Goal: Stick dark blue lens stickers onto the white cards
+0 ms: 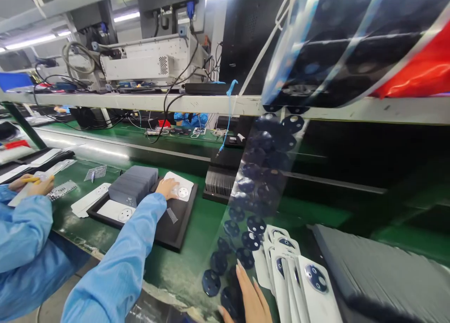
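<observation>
My right hand (248, 297) is at the bottom edge, fingers stretched out and apart, resting at the lower end of a clear film strip (253, 182). The strip carries several dark round pieces and rises to the upper right, close to the camera, where its top leaves the view. Just right of my hand lies a fanned row of white cards (298, 276), each with a dark round piece on it. My left hand is not in view. What holds the strip's upper end is hidden.
A co-worker in blue sleeves sits at left: one hand (167, 187) rests on a white card in a black tray (176, 234) beside a grey stack (133, 184), the other hand (35, 184) holds a yellow tool. A grey stack (379, 271) lies at right. A shelf (140, 102) with equipment runs overhead.
</observation>
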`<state>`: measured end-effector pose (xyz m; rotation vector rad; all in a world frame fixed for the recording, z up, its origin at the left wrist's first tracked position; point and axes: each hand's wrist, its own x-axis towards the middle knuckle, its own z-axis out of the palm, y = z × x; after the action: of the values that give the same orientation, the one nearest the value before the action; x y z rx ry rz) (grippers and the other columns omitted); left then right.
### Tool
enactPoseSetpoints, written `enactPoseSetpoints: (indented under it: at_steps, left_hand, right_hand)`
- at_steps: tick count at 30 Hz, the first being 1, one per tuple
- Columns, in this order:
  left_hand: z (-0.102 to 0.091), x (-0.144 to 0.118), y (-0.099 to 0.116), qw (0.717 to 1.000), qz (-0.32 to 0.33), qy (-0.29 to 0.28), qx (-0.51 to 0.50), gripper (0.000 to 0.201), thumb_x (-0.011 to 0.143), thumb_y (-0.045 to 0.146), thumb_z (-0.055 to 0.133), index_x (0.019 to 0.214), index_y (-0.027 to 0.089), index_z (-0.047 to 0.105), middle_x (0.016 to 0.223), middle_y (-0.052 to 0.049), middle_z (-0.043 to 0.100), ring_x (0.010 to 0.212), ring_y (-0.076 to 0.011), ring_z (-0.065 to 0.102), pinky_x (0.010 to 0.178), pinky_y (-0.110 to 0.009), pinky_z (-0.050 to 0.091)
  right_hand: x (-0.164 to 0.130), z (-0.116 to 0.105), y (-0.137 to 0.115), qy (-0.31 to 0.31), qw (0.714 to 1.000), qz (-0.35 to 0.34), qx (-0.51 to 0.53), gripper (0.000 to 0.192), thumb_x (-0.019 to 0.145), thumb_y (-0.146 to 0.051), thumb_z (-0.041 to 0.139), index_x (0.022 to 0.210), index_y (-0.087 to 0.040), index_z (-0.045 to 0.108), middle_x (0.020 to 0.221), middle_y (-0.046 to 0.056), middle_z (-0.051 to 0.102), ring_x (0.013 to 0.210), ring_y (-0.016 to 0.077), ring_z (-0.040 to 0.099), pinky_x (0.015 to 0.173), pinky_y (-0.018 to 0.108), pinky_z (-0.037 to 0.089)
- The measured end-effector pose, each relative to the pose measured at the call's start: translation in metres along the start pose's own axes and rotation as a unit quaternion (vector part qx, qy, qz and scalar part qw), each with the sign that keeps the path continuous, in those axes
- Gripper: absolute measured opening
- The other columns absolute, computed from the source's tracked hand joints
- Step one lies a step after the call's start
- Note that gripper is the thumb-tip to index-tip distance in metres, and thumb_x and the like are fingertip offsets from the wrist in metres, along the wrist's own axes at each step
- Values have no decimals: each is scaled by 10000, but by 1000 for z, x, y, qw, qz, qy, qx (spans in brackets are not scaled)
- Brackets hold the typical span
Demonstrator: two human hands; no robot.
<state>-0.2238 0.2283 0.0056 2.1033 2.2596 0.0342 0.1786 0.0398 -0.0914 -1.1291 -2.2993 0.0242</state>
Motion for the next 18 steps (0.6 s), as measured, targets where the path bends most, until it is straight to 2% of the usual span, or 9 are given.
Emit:
enactPoseSetpoints:
  at_steps: [3,8,13,18]
  left_hand:
    - [-1,3,-2,1000,-26,5,7,469,925,374,656,1350,209,543,1501,-116,453,1337,-338,460,1096,-599,376]
    - [-4,18,-5,999,-50,-1,7,448,920,397,653,1304,190,554,1397,-115,526,1217,-305,545,1014,-534,453]
    - [-7,26,-4,999,-40,11,14,433,909,424,653,1249,170,572,1319,-112,567,1194,-299,547,1029,-531,419]
    - [-12,16,-3,1000,-4,27,15,408,901,398,677,1225,166,590,1260,-101,609,1157,-285,580,1011,-520,449]
  right_hand:
    - [0,-7,-1,-36,999,-10,23,841,967,-409,526,1609,-210,20,1550,129,431,1348,353,513,1032,521,523]
    - [2,-18,-6,-70,995,44,53,800,996,-395,501,1606,-237,7,1595,128,355,1422,335,418,1099,550,455]
    - [4,-22,-6,-85,994,43,56,829,995,-376,529,1604,-242,-18,1554,120,433,1399,296,461,1101,511,461]
    - [1,-19,-3,-56,997,28,54,807,986,-412,548,1606,-251,56,1462,104,555,1304,309,567,1035,487,511]
